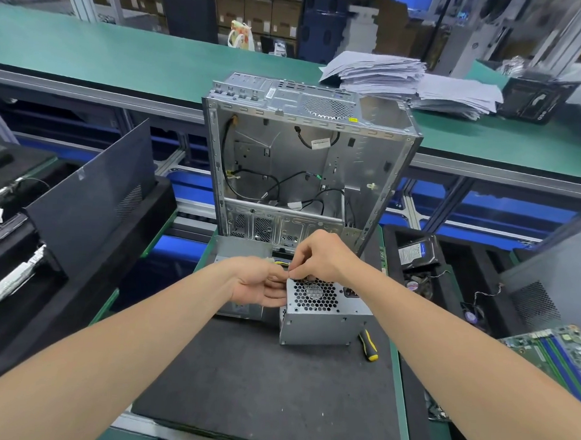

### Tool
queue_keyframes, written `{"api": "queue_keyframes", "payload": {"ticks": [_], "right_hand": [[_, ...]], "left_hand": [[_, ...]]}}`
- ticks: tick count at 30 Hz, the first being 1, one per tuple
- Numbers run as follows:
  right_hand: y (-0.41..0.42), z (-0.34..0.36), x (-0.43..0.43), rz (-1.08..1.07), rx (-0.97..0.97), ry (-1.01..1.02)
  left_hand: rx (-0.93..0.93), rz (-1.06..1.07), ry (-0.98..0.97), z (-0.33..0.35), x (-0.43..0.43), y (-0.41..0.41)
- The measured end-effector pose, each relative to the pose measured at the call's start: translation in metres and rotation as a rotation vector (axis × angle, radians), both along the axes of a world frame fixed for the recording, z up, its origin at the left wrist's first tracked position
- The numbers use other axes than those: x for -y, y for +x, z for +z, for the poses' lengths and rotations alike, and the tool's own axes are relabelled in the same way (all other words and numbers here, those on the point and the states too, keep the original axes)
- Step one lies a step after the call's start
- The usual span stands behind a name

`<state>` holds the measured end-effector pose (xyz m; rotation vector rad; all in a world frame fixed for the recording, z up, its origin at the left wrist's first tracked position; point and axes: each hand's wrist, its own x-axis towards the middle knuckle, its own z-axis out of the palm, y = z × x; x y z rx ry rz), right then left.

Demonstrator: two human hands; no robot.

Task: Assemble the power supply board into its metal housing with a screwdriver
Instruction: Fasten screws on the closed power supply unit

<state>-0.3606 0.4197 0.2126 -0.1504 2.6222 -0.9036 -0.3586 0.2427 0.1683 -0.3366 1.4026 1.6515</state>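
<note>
Your left hand (257,283) grips the metal housing (325,323), right hand (317,257) pinches its top edge; screwdriver (367,346) lies untouched, screwing judged pending

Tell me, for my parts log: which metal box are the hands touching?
The small power supply housing with the honeycomb grille, not the tall open computer case behind it.

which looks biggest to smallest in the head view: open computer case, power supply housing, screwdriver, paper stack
1. open computer case
2. paper stack, wider in frame than the housing though it lies farther off
3. power supply housing
4. screwdriver, partly hidden behind the housing
</note>
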Motion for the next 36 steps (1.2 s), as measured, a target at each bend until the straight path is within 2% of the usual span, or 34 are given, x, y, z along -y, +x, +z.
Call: {"api": "queue_keyframes", "payload": {"ticks": [4,11,17,27,36], "right_hand": [[0.003,-0.001,-0.007,-0.049,0.025,-0.089],[0.002,-0.006,-0.005,-0.023,0.004,-0.024],[0.001,-0.008,-0.008,-0.027,0.017,-0.06],[0.0,-0.012,-0.012,-0.015,0.014,-0.089],[-0.002,-0.014,-0.012,-0.032,0.021,-0.1]], "left_hand": [[-0.064,-0.029,-0.012,0.005,0.002,0.001],[-0.155,-0.101,-0.026,0.009,0.001,0.005],[-0.175,-0.113,-0.048,0.012,-0.004,0.006],[-0.042,0.036,-0.081,0.007,-0.006,-0.003],[0.066,0.065,-0.086,0.011,-0.011,-0.004]]}}
